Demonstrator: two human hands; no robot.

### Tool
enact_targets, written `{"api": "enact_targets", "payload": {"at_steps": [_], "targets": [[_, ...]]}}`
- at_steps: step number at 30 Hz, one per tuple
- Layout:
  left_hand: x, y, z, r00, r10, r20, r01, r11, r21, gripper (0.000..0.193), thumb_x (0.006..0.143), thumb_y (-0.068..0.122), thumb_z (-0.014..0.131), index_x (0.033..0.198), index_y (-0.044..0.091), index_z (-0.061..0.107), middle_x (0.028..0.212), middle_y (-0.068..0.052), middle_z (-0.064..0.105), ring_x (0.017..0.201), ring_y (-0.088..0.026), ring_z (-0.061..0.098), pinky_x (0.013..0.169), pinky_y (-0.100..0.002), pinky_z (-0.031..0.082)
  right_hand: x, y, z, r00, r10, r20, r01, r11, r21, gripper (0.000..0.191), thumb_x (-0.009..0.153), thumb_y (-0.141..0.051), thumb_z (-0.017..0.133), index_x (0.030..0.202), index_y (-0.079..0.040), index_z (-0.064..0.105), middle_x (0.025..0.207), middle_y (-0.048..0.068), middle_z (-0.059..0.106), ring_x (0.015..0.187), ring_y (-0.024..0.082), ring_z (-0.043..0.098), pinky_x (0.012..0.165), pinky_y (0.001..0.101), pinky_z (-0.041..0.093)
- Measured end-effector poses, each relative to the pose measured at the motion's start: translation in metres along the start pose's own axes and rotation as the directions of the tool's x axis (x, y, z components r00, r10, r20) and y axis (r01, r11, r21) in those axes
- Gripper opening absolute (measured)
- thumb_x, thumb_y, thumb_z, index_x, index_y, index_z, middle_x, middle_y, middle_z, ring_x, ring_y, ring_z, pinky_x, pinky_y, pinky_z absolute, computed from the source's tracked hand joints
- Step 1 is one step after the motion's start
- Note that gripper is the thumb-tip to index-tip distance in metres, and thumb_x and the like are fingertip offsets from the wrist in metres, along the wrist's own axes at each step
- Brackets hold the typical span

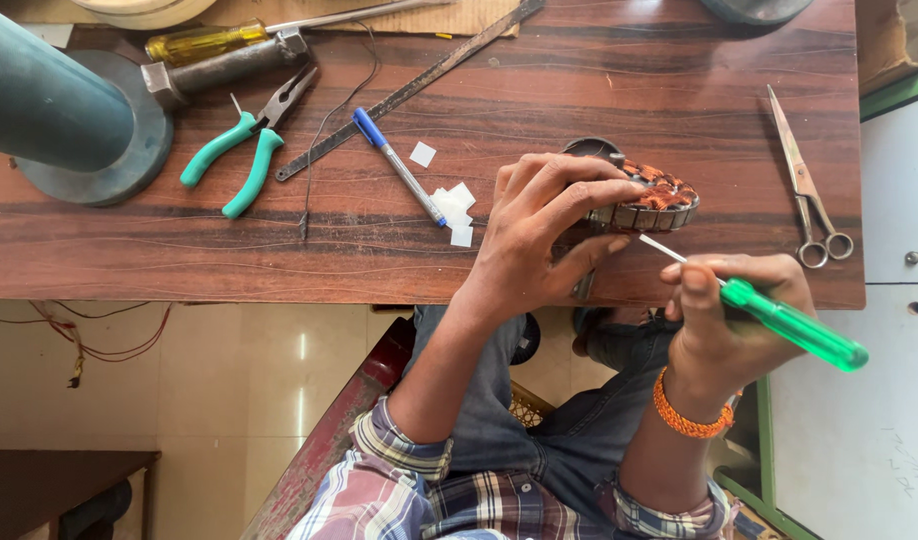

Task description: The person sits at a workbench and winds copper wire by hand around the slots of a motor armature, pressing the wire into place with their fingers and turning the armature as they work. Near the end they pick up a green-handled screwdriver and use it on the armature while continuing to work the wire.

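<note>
My left hand (539, 235) grips a round motor stator with copper windings (651, 198), holding it on edge near the front of the wooden table (599, 70). My right hand (734, 310) holds a screwdriver with a green handle (794, 325). Its metal tip points up and left at the stator's lower rim. An orange bead bracelet (687, 415) circles my right wrist.
Small white paper pieces (454, 205) and a blue pen (399, 165) lie left of my hand. Teal pliers (241, 150), a metal strip (409, 90), a yellow-handled screwdriver (204, 43) and a teal cylinder on a round base (69, 110) sit at left. Scissors (807, 185) lie at right.
</note>
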State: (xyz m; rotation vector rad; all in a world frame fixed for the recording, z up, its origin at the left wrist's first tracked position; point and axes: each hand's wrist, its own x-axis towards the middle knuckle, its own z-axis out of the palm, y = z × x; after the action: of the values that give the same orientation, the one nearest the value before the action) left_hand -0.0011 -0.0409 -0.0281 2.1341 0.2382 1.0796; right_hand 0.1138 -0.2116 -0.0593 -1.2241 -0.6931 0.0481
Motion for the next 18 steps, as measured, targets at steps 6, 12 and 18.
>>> {"api": "enact_targets", "payload": {"at_steps": [6, 12, 18], "targets": [[-0.001, -0.002, 0.001, 1.0, 0.005, -0.001, -0.005, 1.0, 0.006, 0.045, 0.094, 0.025, 0.079, 0.135, 0.023, 0.063, 0.131, 0.004, 0.062, 0.121, -0.018, 0.058, 0.109, -0.035, 0.039, 0.007, -0.016, 0.014, 0.998, 0.052, -0.018, -0.054, 0.995, -0.082, 0.041, 0.103, -0.022, 0.088, 0.099, 0.001, 0.055, 0.082, 0.017, 0.07, 0.059, 0.012, 0.061, 0.053, 0.0208, 0.048], [0.001, 0.0, 0.003, 1.0, 0.007, -0.013, -0.008, 1.0, -0.011, 0.048, 0.094, 0.024, 0.078, 0.138, 0.025, 0.061, 0.13, 0.005, 0.062, 0.12, -0.017, 0.057, 0.106, -0.035, 0.039, 0.012, -0.028, 0.029, 0.999, 0.002, -0.037, -0.011, 0.968, -0.252, 0.038, 0.107, -0.019, 0.086, 0.1, 0.001, 0.055, 0.081, 0.014, 0.07, 0.061, 0.01, 0.063, 0.055, 0.0199, 0.05], [0.0, 0.001, 0.007, 0.996, 0.059, -0.066, -0.055, 0.996, 0.066, 0.042, 0.094, 0.029, 0.079, 0.134, 0.034, 0.066, 0.129, 0.011, 0.062, 0.117, -0.013, 0.057, 0.102, -0.032, 0.041, 0.016, -0.035, 0.038, 0.993, -0.121, -0.011, 0.1, 0.868, -0.487, 0.028, 0.108, -0.018, 0.08, 0.107, 0.002, 0.06, 0.09, 0.007, 0.067, 0.069, 0.008, 0.064, 0.056, 0.0173, 0.048]]}}
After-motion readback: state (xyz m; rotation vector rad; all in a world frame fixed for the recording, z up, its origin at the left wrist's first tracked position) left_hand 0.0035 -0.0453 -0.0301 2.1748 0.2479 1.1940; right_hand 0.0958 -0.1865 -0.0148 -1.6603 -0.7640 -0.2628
